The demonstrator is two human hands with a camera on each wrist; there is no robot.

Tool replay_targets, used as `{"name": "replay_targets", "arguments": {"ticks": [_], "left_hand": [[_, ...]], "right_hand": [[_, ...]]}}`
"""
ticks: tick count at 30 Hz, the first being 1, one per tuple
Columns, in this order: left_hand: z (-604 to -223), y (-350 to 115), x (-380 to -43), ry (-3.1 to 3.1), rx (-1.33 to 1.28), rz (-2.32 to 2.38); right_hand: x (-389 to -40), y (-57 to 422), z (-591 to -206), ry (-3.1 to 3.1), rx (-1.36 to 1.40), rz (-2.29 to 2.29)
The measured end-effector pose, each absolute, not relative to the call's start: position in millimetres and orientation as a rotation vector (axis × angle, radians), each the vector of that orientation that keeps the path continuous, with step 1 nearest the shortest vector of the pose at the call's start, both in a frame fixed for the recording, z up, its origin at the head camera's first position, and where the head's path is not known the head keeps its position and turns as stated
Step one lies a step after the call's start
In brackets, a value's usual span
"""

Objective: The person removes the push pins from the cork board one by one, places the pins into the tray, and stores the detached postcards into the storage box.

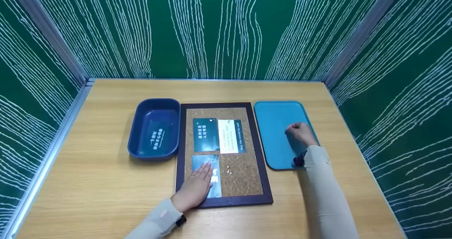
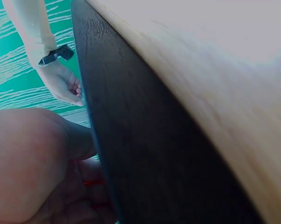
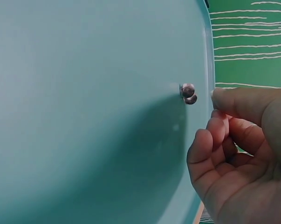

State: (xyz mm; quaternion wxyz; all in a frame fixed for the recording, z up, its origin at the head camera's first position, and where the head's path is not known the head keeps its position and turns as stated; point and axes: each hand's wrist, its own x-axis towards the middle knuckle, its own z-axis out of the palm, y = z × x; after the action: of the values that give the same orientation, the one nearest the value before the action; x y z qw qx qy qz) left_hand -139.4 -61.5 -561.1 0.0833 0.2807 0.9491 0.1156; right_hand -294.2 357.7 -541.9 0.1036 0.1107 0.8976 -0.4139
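Observation:
My left hand (image 1: 195, 186) lies with straight fingers over a pale blue card (image 1: 216, 185) at the lower left of a framed cork board (image 1: 243, 179). Above it on the cork are a dark green card (image 1: 205, 136) and a white-and-green card (image 1: 232, 136). My right hand (image 1: 303, 132) hovers over the turquoise tray (image 1: 273, 117), its fingers curled and thumb tip close to the index finger. Two small shiny metal pins (image 3: 188, 92) sit together on the tray just beyond those fingertips. I cannot tell whether anything is between the thumb and finger.
A dark blue bin (image 1: 136, 133) stands left of the board, holding another green card (image 1: 157, 136). Several tiny shiny bits (image 1: 229, 170) lie on the cork's lower right. Green patterned panels (image 1: 229, 34) enclose the wooden table (image 1: 95, 182) at the back and sides.

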Motion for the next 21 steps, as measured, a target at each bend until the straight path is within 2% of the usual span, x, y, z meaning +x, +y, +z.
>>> {"name": "replay_targets", "arguments": {"ticks": [12,21], "left_hand": [[-559.9,-61.2,-140.8,2.815,0.822,0.377],[-560.9,-61.4,-138.5,2.821,0.841,0.381]], "right_hand": [[-292.4,356.2,-534.9,2.61,0.386,-1.254],[-292.1,342.4,-532.4,2.574,0.34,-1.441]]}}
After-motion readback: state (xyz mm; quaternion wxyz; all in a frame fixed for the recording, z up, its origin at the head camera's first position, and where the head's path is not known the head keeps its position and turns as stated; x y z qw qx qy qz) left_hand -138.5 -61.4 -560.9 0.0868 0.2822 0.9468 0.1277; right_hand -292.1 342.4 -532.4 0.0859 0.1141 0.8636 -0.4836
